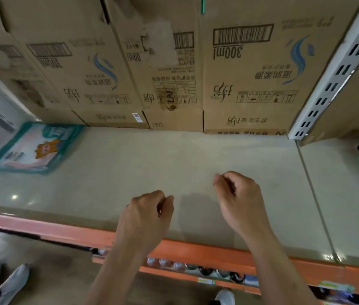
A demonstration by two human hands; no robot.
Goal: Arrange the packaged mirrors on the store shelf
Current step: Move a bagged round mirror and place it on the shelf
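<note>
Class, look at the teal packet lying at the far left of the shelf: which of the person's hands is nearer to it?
Left. The left hand hovers right of the teal packet, nearer the shelf's front edge; the right hand is farther right still.

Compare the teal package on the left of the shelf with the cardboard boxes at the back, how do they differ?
The teal package lies flat, alone on the shelf; the cardboard boxes stand in a row along the back. The package is colourful with a cartoon picture; the boxes are plain brown with barcodes and upside-down print. The package looks far thinner than the boxes. Both rest on the same shelf.
</note>
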